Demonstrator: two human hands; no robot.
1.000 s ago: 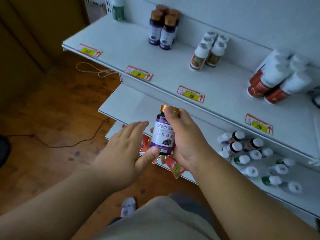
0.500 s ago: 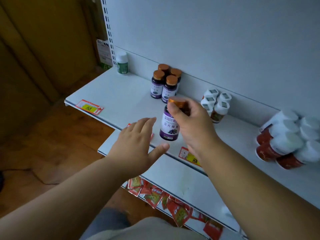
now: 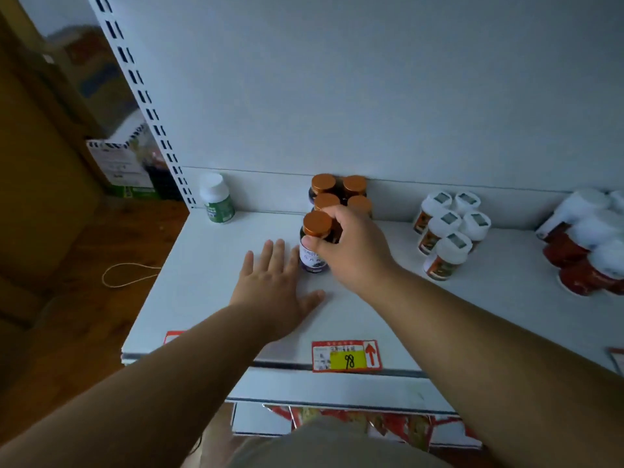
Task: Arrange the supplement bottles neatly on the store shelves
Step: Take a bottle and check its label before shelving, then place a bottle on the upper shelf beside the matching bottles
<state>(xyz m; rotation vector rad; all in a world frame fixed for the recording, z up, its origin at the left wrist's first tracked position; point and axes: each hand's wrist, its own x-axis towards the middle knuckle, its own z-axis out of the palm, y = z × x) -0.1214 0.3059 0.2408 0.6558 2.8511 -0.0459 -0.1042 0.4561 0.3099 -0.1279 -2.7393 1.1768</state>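
A small dark bottle [image 3: 313, 246] with a ribbed copper cap is gripped near its shoulder by the right hand [image 3: 351, 246], upright on the smooth white shelf [image 3: 209, 265], just before four matching bottles [image 3: 339, 194]. It is judged light, rigid, somewhat slippery. The left hand [image 3: 277, 285] lies flat beside it, fingers spread.

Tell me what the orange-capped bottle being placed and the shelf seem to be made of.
Orange-capped bottle: dark body, plastic or glass, cannot tell; printed paper-like label; the cap has a coppery metallic sheen, possibly coated plastic. Shelf: likely painted sheet metal, judging by its smooth matte white surface and thin folded front edge.
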